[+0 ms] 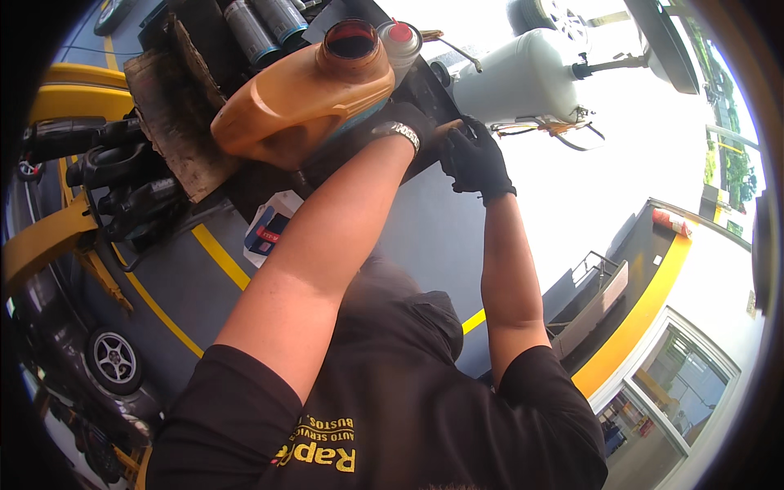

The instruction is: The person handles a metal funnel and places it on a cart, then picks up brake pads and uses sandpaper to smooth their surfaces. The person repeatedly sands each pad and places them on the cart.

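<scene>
Left hand (412,122), black glove, reaches out over the dark table (433,91), just beyond the near side of the orange jug (302,102). Pale-marked band (400,133) at the wrist. Left fingers mostly hidden; cannot tell whether released or clenched.

Right hand (475,159), also black-gloved, close by on the right. Fingers bent, gathered at a small tan piece (447,128) lying between the 2 hands; touching or nearly so, grasp cannot be told, nor what the piece is.

Jug stands on the table left of the hands, wide mouth open, dark inside. Clear bottle (404,55) with red cap just beside the mouth. 2 spray cans (265,28) farther left; ragged brown cardboard (167,114) nearer the left edge, black bottles (122,175) past it.

White-and-blue package (271,229) shows below, left of the left forearm. Beyond the right hand: white tank (523,77). Grey floor (416,220), yellow stripes.
</scene>
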A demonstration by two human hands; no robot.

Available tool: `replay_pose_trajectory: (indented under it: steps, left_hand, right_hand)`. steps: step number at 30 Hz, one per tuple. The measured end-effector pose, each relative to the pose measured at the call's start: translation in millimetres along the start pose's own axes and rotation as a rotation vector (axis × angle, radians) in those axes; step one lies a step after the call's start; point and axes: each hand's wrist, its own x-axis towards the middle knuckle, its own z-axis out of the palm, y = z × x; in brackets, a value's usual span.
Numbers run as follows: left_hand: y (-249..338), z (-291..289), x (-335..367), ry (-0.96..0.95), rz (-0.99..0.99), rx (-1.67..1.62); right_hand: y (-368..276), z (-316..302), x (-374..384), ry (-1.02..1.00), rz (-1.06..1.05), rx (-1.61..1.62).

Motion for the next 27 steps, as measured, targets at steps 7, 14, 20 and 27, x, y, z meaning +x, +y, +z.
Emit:
replay_pose_trajectory:
  steps: [7,14,20,27]
  left_hand:
    - [-1.2,18.4,41.8,-0.167,0.136,0.111]
    - [11.6,17.8,-24.4,0.355,0.039,-0.327]
    - [-1.6,-46.3,-201.1,0.991,0.757,-0.294]
    - [-86.7,-223.1,-177.7,0.781,0.887,0.303]
  right_hand:
    - [-26.2,-6.0,-3.8,-0.117,0.445,0.527]
    - [-30.6,-17.4,-13.5,-0.122,0.422,0.366]
    - [-35.3,-9.9,-31.4,0.164,0.329,0.566]
    - [-56.3,-35.2,-69.1,0.159,0.441,0.826]
